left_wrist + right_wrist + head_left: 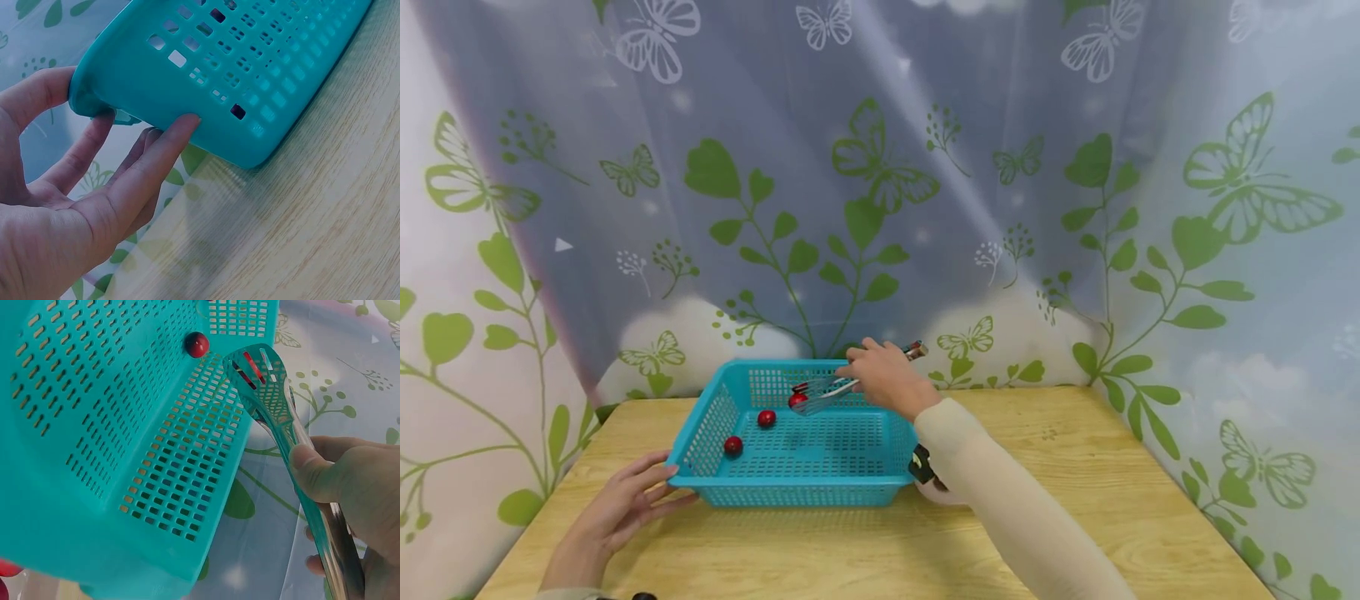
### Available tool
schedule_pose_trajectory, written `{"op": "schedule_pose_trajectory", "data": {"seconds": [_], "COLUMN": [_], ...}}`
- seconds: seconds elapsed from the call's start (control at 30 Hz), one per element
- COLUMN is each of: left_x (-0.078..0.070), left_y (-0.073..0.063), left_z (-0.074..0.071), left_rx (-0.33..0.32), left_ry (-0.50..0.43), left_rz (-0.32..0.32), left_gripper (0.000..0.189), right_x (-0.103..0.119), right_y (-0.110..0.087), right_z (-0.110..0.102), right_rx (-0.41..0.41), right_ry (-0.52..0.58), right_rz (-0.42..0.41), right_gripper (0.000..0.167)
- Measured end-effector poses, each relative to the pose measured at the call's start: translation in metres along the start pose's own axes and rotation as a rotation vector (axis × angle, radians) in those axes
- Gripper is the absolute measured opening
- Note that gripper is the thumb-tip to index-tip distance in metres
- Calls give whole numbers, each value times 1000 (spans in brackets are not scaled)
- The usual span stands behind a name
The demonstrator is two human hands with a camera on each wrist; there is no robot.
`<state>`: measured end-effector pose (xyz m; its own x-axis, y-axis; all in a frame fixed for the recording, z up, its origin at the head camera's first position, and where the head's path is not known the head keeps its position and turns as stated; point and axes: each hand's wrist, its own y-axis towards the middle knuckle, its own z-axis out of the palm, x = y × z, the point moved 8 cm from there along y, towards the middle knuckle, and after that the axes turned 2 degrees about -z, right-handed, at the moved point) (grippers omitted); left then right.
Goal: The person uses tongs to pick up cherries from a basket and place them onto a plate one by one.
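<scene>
A blue plastic basket [805,482] with perforated walls stands on the table. My left hand [628,504] holds its near left corner, thumb and fingers on either side of the rim [94,75]. My right hand [887,377] grips metal tongs [290,431] with slotted heads over the basket's far side. Red shows through the slots; whether the tongs hold a fruit I cannot tell. One small round red fruit [798,402] appears beside the tong heads in the head view. Two more red fruits, one near the middle [767,418] and one nearer the front [733,447], lie on the basket's left floor.
Partly hidden behind the right sleeve, a pale bowl [942,497] sits right of the basket. Red round things [9,569] show at the lower left of the right wrist view. The wooden table [1052,467] meets a butterfly-and-leaf patterned curtain [820,275] at the back.
</scene>
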<state>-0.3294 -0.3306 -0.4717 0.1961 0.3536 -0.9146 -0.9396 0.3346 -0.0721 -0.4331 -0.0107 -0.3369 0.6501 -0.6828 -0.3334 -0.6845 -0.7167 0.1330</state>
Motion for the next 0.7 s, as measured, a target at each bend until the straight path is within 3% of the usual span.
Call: {"op": "schedule_pose_trajectory", "data": {"seconds": [0.47, 0.7], "left_x": [1, 1], "left_y": [-2, 0], "left_z": [3, -2], "left_rx": [34, -21], "left_ry": [-12, 9], "left_rz": [8, 6], "left_gripper": [37, 35], "right_x": [-6, -10], "right_y": [-22, -38], "right_z": [-14, -23], "right_rx": [-75, -136], "right_ry": [69, 106], "right_rz": [-6, -5], "right_gripper": [39, 38]}}
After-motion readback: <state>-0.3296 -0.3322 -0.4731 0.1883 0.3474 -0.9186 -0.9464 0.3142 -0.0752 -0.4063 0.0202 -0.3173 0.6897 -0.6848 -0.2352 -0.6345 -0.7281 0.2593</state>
